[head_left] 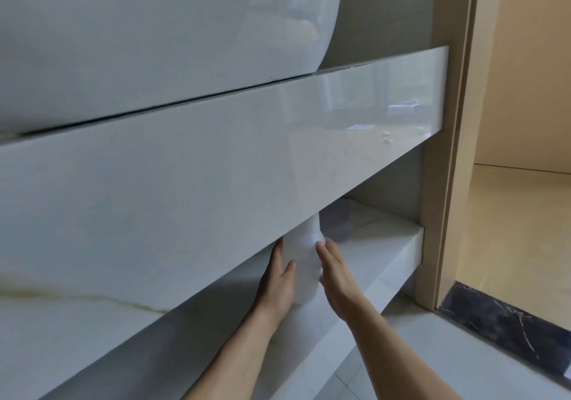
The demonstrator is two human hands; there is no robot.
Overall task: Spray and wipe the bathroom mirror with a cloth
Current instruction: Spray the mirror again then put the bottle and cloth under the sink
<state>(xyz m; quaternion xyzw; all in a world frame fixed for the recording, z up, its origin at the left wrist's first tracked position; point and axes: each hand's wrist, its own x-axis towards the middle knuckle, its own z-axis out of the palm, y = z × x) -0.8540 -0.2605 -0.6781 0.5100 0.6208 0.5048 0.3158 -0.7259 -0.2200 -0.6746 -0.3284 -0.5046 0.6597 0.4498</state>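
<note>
No text, label, brand, number or sign can be read anywhere — the white bottle between the two hands shows a plain, blurred surface with no legible print, and the glossy countertop front, the basin above it and the door frame carry no markings
</note>
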